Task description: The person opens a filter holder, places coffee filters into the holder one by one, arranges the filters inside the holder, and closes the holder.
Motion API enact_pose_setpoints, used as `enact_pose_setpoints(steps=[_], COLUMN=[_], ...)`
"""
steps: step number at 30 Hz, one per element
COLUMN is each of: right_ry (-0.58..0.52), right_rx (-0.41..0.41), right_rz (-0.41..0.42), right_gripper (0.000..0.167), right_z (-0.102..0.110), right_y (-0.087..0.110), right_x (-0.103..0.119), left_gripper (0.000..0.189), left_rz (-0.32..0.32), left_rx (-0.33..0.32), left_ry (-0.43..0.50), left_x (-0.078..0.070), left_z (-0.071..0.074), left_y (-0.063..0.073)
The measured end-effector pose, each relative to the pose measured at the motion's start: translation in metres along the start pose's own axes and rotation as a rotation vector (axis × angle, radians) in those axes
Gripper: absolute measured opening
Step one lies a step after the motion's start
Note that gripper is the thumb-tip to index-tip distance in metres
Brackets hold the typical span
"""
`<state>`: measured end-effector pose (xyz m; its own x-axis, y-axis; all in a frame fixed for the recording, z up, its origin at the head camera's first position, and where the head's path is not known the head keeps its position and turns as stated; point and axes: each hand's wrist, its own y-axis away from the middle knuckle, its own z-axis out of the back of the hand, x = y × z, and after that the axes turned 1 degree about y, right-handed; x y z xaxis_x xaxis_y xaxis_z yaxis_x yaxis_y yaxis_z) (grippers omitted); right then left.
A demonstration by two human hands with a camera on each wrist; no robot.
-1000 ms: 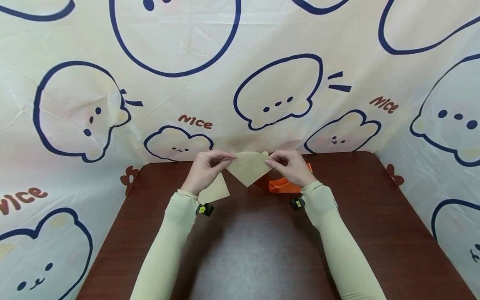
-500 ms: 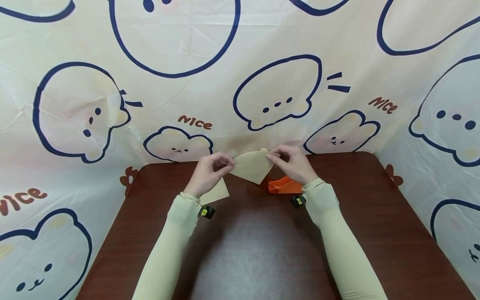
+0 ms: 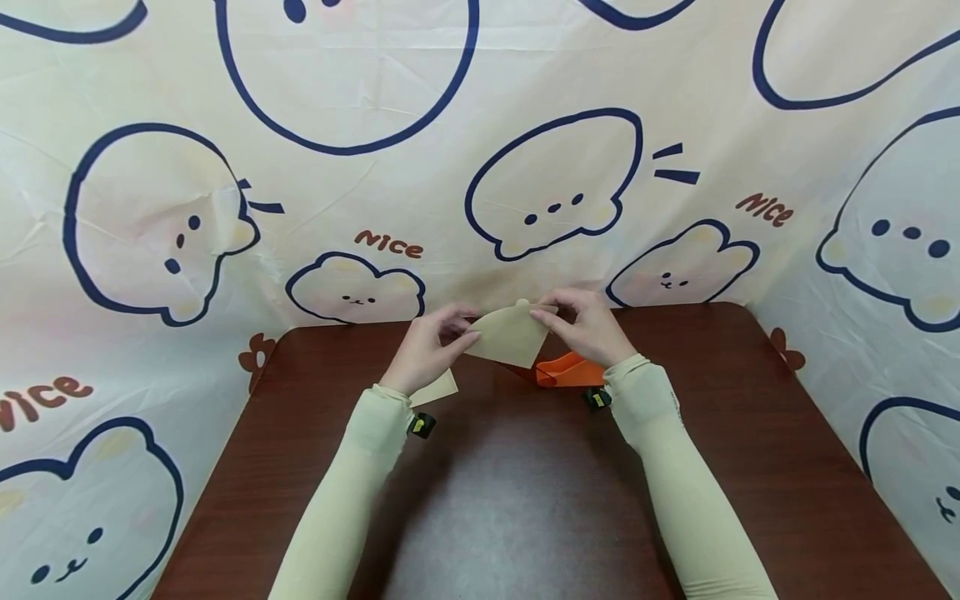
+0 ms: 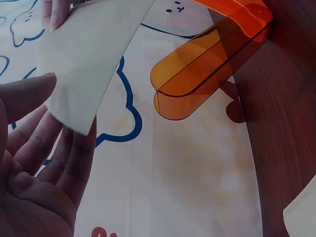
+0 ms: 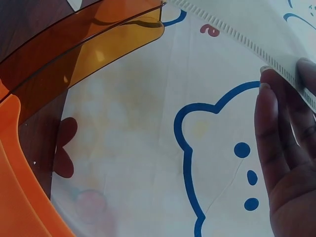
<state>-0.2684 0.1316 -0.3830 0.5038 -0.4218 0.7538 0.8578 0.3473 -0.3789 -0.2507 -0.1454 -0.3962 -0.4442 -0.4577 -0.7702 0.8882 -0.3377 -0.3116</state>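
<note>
A tan paper coffee filter (image 3: 508, 340), fan-shaped with a curved top edge, is held up over the back of the table. My left hand (image 3: 431, 350) holds its left corner, thumb (image 4: 34, 96) on the near face and fingers behind. At the upper right corner, my right hand (image 3: 592, 329) pinches the paper between thumb and fingers. A crimped seam (image 5: 247, 42) shows along one edge in the right wrist view. Behind and below the right hand lies an orange plastic thing (image 3: 567, 371) with translucent amber flaps (image 4: 202, 64); the hand partly hides it.
Another tan filter paper (image 3: 437, 388) lies on the dark brown table (image 3: 510, 492), partly covered by the left hand. A cream cloth (image 3: 442, 192) printed with bear outlines hangs at the back and sides, close behind the hands.
My left hand has shifted right and turned on the filter's left corner. The filter has tilted, its lower point swinging to the right. The right hand rose slightly, still pinching.
</note>
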Motion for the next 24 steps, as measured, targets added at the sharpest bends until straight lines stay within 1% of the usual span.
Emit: enact_pose_setpoints(steps=[3,6,10,15,21,24], right_ry=[0.006,0.0,0.003,0.011,-0.003,0.007], right_rx=[0.001,-0.003,-0.015,-0.022,-0.026,-0.031], right_rz=[-0.004,-0.024,-0.053,-0.037,-0.038,-0.035], right_gripper=[0.012,0.015,0.015,0.013,0.012,0.011], right_z=[0.0,0.001,0.003,0.006,0.008,0.011], right_y=[0.0,0.001,0.004,0.007,0.009,0.009], right_x=[0.0,0.0,-0.004,-0.011,-0.012,-0.012], left_gripper=[0.015,0.011,0.012,0.013,0.013,0.014], left_rz=[-0.002,-0.004,-0.006,0.012,0.04,0.039], left_rx=[-0.006,-0.026,-0.053,-0.074,-0.068,-0.061], left_ry=[-0.013,-0.017,-0.01,0.016,0.037,0.022], left_x=[-0.002,-0.002,-0.002,-0.001,0.001,0.001], left_z=[-0.004,-0.006,-0.008,-0.01,-0.015,-0.018], left_y=[-0.001,-0.002,-0.003,-0.004,-0.005,-0.006])
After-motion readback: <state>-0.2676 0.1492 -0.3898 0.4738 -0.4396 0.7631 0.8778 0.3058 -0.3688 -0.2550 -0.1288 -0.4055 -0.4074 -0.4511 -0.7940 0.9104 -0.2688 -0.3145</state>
